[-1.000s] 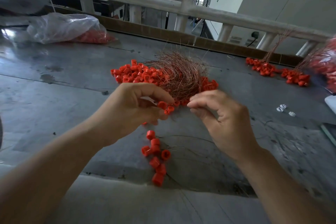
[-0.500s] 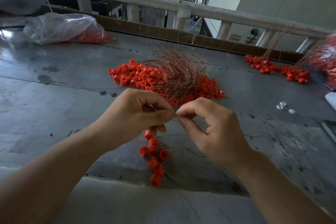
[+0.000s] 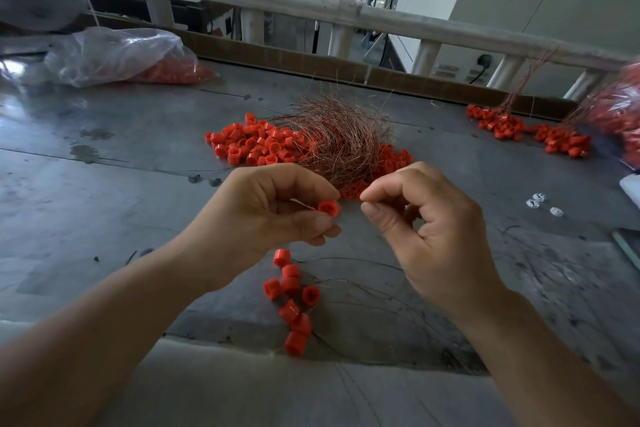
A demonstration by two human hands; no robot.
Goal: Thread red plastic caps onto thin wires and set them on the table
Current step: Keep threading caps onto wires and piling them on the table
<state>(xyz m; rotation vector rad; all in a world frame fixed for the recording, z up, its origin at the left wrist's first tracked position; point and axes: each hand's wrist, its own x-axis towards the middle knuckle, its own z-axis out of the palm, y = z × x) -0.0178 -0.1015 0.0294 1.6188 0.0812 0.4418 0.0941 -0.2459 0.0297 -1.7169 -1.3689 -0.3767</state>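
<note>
**Left hand pinching one cap, right hand closed beside it**

Left hand [image 3: 263, 218] is held above the counter [image 3: 104, 218], fingers curled, with a red cap [image 3: 328, 208] pinched between thumb and forefinger, its open end turned toward the camera. A short stretch of wire [image 3: 304, 205] is seen running from the cap back into the palm. Just right of the cap, the right hand [image 3: 426, 236] is held with fingers curled and the tips of thumb and forefinger closed together; whether a wire is caught between them cannot be told.

Below the hands, a short row of caps [image 3: 291, 298] is laid on the counter, with thin strands [image 3: 363, 288] trailing off to the right. Beyond the hands, a loose pile [image 3: 249, 146] of caps is spread out, partly covered by a tangled bundle [image 3: 332, 146] of coppery wire. Far right, more caps [image 3: 502, 125] with upright wires are gathered, and three white bits [image 3: 536, 201] lie nearer. Far left, a clear bag [image 3: 117, 55] holding caps is set.
</note>
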